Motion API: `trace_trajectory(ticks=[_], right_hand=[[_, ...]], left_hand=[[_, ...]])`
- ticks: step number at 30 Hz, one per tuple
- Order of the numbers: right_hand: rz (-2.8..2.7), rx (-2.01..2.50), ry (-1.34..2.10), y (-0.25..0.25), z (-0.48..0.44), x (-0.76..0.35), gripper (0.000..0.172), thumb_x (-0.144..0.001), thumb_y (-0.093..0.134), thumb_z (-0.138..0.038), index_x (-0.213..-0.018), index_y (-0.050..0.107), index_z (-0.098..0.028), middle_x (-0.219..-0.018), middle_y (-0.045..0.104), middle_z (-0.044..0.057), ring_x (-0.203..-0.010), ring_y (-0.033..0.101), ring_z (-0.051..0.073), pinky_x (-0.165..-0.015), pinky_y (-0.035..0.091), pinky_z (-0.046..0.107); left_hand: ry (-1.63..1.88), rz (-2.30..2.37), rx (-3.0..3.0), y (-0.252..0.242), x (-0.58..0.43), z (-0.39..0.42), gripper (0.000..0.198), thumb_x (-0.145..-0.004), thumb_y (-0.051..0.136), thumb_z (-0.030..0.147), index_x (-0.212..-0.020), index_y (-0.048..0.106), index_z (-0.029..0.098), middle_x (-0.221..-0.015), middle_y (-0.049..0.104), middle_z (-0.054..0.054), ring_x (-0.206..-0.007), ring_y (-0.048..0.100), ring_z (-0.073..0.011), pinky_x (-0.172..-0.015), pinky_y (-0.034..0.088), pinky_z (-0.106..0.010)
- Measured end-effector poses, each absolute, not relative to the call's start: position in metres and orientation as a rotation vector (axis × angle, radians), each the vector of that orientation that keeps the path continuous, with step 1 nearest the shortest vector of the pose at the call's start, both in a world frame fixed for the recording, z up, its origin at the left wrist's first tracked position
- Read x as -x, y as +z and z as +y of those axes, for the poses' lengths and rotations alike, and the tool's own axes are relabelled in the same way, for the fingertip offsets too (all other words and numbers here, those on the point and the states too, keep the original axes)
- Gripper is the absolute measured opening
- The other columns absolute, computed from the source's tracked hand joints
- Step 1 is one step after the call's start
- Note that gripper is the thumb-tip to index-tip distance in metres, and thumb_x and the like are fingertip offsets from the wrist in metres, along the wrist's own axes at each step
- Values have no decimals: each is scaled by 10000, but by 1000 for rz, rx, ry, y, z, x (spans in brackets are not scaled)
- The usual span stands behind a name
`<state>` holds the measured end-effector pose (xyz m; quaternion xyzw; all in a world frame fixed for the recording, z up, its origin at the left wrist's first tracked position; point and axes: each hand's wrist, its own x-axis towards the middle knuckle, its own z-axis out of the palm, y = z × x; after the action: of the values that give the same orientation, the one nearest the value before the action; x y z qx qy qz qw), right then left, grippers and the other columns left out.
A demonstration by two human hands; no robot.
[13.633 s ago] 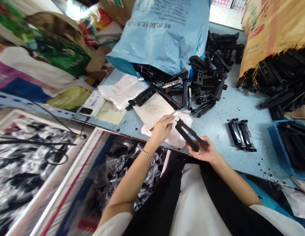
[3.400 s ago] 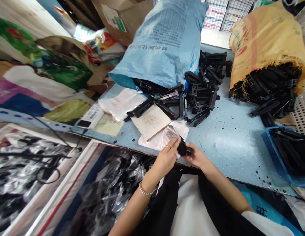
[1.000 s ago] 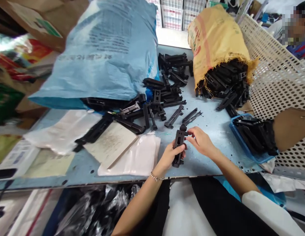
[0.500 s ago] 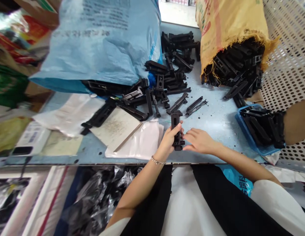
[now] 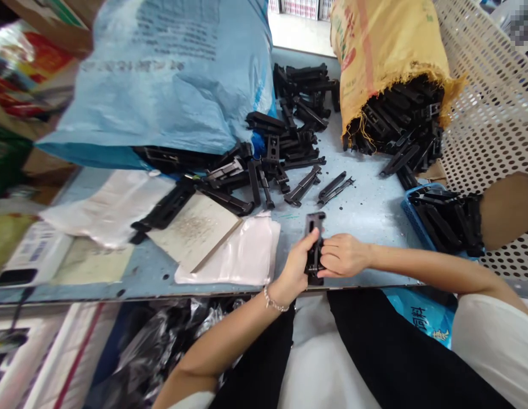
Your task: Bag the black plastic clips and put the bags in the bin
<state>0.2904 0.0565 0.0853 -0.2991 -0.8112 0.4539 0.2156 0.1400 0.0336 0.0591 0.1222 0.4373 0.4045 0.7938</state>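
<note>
2 hands (image 5: 344,255) clamp 1 black part (image 5: 314,260) near the counter's (image 5: 383,221) edge; open room reaches right to a blue basket (image 5: 412,220); black pieces (image 5: 304,163) crowd behind.

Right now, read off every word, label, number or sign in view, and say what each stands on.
None reads clearly enough to quote.
Blue sack: rows of dark print, too blurred.
Yellow sack: reddish markings, too blurred.
Blue bag below the table: dark and yellow characters, too unclear.
White box: printing too blurred.
Black part in the left hand: no lettering can be made out.
</note>
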Motion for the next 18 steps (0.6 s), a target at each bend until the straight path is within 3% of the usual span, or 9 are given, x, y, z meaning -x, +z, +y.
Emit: trace_trajectory(ticks=[3, 5, 7, 9, 12, 14, 18], right_hand=[[-1861, 1067, 1571, 78, 41, -279, 623, -962, 312, -745, -599, 424, -251, -563, 440, -13, -536, 411, 139, -554, 391, 291], [-1815, 1106, 1739, 81, 40, -277, 645, -1000, 207, -712, -618, 425, -240, -551, 442, -19, -509, 402, 128, -529, 368, 276], [-2050, 1110, 1578, 89, 49, -280, 623, -1011, 252, -686, -673, 497, -223, -607, 514, -1, -555, 450, 139, -564, 383, 278], [-2352, 1102, 1186, 99, 60, -286, 551, -1016, 331, -644, -794, 577, -205, -740, 602, 44, -677, 520, 175, -646, 420, 303], [-2638, 1054, 874, 109, 69, -291, 431, -1040, 379, -523, -928, 607, -175, -901, 651, 106, -826, 561, 221, -737, 447, 350], [-2653, 1058, 976, 110, 68, -289, 378, -1051, 376, -446, -921, 599, -170, -905, 651, 101, -819, 568, 211, -742, 450, 345], [-2272, 1149, 1593, 101, 58, -283, 446, -1066, 310, -465, -827, 558, -182, -770, 607, 28, -681, 546, 145, -650, 444, 280]], left_hand=[[1396, 1001, -632, 74, -131, 37, 429, -766, 794, 538, -990, 605, 225, -915, 644, -4, -645, 554, -98, -607, 484, -244], [1455, 960, -705, 81, -125, 43, 473, -749, 807, 551, -1038, 598, 241, -942, 628, 0, -646, 537, -92, -600, 471, -244], [1318, 919, -600, 86, -120, 52, 509, -746, 811, 551, -1085, 598, 236, -898, 612, 9, -611, 526, -83, -556, 453, -233], [1164, 905, -468, 89, -117, 60, 575, -728, 825, 547, -1143, 596, 221, -844, 602, 19, -583, 524, -80, -520, 440, -220], [1082, 905, -378, 90, -118, 64, 639, -677, 863, 538, -1151, 606, 194, -803, 605, 22, -581, 532, -79, -516, 444, -204], [1106, 903, -403, 91, -121, 62, 589, -676, 865, 539, -1080, 618, 189, -804, 611, 18, -583, 535, -77, -506, 437, -197], [1271, 910, -578, 91, -125, 53, 465, -716, 844, 538, -912, 595, 197, -853, 625, 13, -584, 537, -75, -504, 446, -204]])
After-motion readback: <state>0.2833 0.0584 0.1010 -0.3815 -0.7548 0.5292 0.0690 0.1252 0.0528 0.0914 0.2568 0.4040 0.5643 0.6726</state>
